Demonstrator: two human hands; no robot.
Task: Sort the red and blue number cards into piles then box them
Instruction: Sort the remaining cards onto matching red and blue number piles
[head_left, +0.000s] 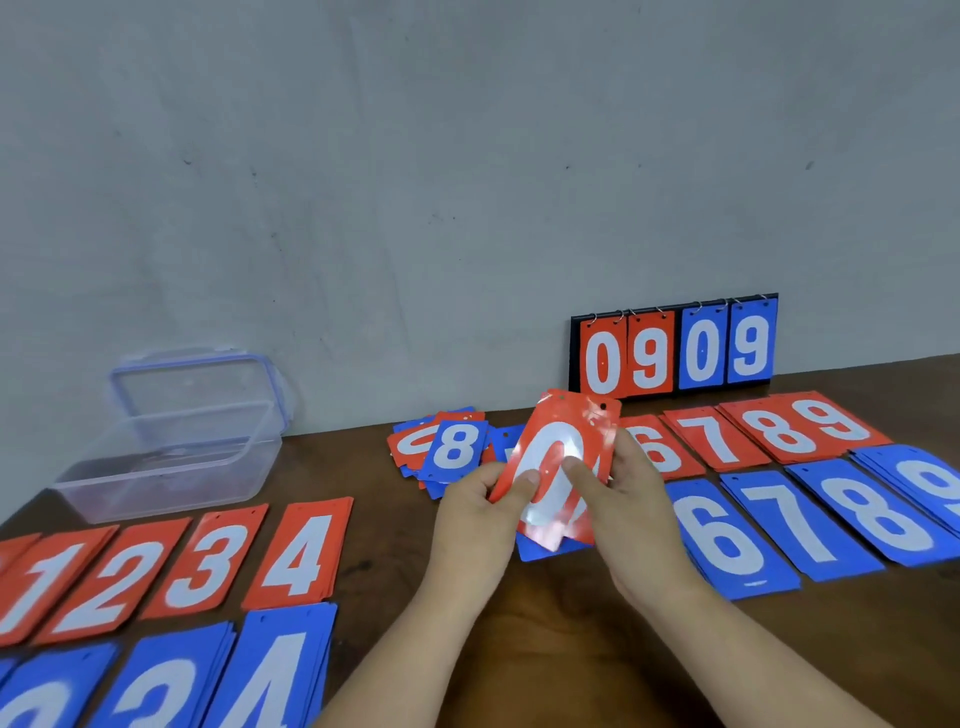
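Both my hands hold a red card with a white 0 (558, 457) above the brown table, with more cards behind it. My left hand (485, 512) pinches its left edge, and my right hand (631, 512) grips its right side with the thumb on the face. An unsorted heap of red and blue cards (441, 449), a blue 8 on top, lies just left of the held cards. Red piles 1 to 4 (171, 566) and blue piles (208, 675) lie at the front left. Red piles 6 to 9 (753, 431) and blue piles 6 to 9 (810, 519) lie at the right.
A clear plastic box (166, 457) stands open at the back left, its lid leaning on the grey wall. A small flip scoreboard (675, 348) showing 09 09 stands against the wall at the back right. A blue card (535, 551) lies under my hands.
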